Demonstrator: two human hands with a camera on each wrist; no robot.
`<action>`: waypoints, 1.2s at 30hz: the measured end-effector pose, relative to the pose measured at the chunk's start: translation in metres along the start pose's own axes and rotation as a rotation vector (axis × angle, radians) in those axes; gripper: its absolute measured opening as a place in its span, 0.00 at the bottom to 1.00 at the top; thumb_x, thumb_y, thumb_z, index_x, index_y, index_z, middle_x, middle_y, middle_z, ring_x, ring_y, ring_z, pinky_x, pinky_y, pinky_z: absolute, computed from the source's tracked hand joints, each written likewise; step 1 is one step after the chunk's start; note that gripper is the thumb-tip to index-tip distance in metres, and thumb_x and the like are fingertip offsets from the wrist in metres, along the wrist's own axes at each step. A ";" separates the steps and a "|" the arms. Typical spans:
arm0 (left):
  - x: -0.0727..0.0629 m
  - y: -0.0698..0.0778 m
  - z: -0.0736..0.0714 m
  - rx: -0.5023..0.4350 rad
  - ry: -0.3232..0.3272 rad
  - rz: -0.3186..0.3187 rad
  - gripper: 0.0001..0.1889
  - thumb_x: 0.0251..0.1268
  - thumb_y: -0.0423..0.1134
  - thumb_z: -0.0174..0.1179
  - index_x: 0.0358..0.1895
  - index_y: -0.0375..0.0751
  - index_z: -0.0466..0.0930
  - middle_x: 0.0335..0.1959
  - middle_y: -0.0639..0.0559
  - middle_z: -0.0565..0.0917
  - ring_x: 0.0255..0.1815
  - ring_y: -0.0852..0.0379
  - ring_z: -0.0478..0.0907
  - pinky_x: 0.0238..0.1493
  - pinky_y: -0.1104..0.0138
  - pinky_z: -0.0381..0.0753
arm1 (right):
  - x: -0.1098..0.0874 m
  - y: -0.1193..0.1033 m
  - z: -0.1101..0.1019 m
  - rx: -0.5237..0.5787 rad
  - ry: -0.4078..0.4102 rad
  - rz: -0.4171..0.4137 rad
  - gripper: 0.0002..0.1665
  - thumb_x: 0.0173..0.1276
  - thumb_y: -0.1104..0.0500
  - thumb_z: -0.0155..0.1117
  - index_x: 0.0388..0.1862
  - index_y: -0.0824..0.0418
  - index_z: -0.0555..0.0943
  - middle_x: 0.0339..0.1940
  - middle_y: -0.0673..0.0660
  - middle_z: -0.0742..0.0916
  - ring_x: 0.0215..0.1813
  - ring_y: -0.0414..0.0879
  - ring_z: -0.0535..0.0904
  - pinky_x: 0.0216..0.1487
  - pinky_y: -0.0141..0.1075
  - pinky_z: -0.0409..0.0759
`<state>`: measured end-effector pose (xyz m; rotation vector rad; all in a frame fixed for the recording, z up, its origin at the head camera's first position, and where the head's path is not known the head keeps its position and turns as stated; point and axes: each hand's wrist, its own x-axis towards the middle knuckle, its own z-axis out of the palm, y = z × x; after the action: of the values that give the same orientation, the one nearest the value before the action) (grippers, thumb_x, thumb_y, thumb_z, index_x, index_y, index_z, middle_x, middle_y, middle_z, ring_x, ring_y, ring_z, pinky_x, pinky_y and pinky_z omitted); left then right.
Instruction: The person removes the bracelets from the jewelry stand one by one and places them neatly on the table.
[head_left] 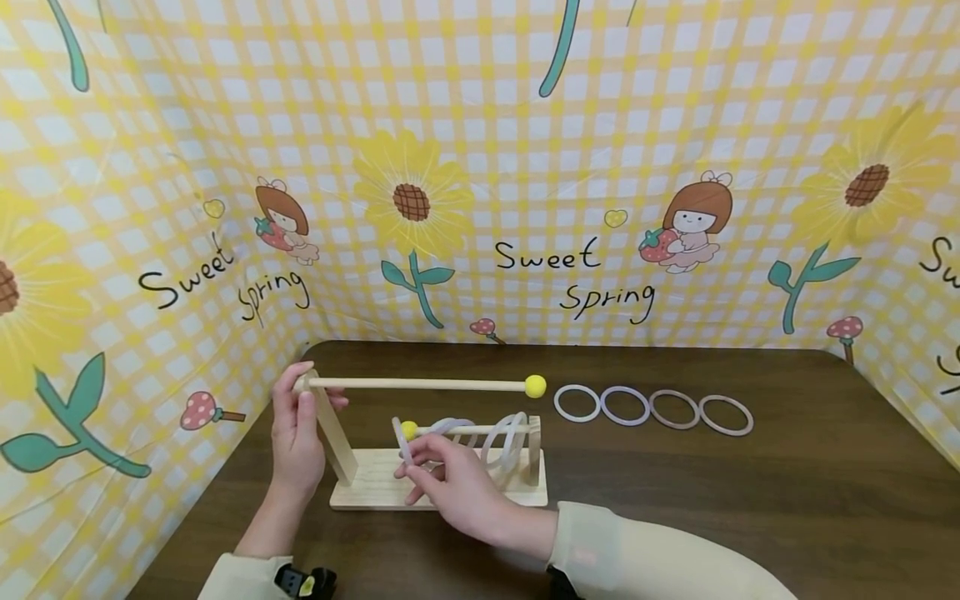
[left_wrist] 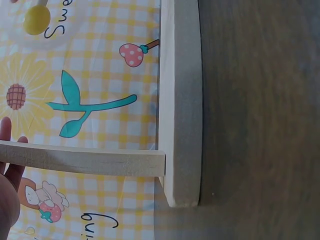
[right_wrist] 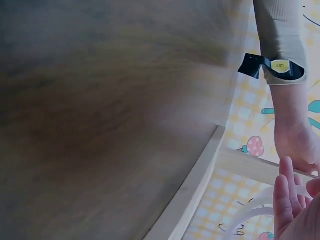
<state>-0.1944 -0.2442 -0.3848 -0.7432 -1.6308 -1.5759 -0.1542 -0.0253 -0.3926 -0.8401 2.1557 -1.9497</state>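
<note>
A pale wooden stand [head_left: 352,497] has a tall post [head_left: 335,433] at its left and a short one [head_left: 535,450] at its right. My left hand [head_left: 295,437] grips the tall post's top, where an upper rod [head_left: 420,384] ends in a yellow ball [head_left: 536,387]. Several translucent rings [head_left: 506,442] hang on the lower rod [head_left: 491,430], partly behind my right hand [head_left: 468,487]. That hand pinches one pale ring [head_left: 401,440] beside the lower rod's yellow ball [head_left: 408,430]; whether the rod passes through it, I cannot tell. In the left wrist view, fingers [left_wrist: 15,172] wrap the post.
Several rings [head_left: 626,406] lie flat in a row on the dark wooden table [head_left: 675,500], right of the stand. Yellow checked cloth [head_left: 480,167] with printed flowers walls the table's back and sides.
</note>
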 end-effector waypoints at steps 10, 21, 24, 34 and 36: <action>0.000 -0.001 0.000 -0.010 0.005 0.000 0.18 0.78 0.28 0.35 0.63 0.20 0.54 0.38 0.48 0.80 0.36 0.54 0.80 0.43 0.72 0.81 | -0.006 -0.004 0.000 0.029 -0.067 0.027 0.09 0.72 0.68 0.58 0.49 0.61 0.78 0.37 0.54 0.87 0.27 0.45 0.85 0.23 0.24 0.71; 0.000 -0.001 0.000 -0.019 0.007 0.004 0.17 0.78 0.28 0.36 0.63 0.19 0.54 0.38 0.47 0.80 0.35 0.54 0.80 0.44 0.72 0.81 | -0.023 -0.022 -0.025 0.019 -0.143 -0.065 0.10 0.74 0.66 0.54 0.52 0.66 0.76 0.37 0.58 0.85 0.29 0.42 0.83 0.37 0.36 0.83; 0.000 -0.001 0.000 -0.023 0.011 0.002 0.17 0.78 0.28 0.36 0.63 0.19 0.55 0.38 0.48 0.81 0.35 0.55 0.80 0.43 0.72 0.81 | -0.028 -0.023 -0.036 -0.004 -0.136 -0.081 0.11 0.74 0.66 0.54 0.52 0.67 0.75 0.37 0.59 0.85 0.29 0.44 0.83 0.35 0.39 0.84; -0.001 -0.001 0.001 -0.024 0.016 0.000 0.17 0.78 0.28 0.36 0.63 0.19 0.54 0.39 0.51 0.81 0.35 0.56 0.81 0.43 0.72 0.81 | -0.046 -0.023 -0.078 -0.013 -0.180 -0.254 0.07 0.74 0.69 0.52 0.48 0.68 0.75 0.33 0.64 0.82 0.25 0.49 0.81 0.28 0.44 0.85; -0.001 -0.002 0.000 -0.022 0.015 0.005 0.17 0.78 0.27 0.36 0.63 0.19 0.54 0.38 0.51 0.81 0.34 0.56 0.81 0.43 0.73 0.81 | -0.050 -0.023 -0.086 -0.026 -0.170 -0.271 0.07 0.73 0.71 0.52 0.47 0.68 0.75 0.31 0.63 0.82 0.24 0.46 0.80 0.26 0.43 0.85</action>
<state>-0.1957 -0.2438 -0.3864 -0.7445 -1.6025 -1.5944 -0.1426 0.0732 -0.3708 -1.3127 2.0635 -1.8846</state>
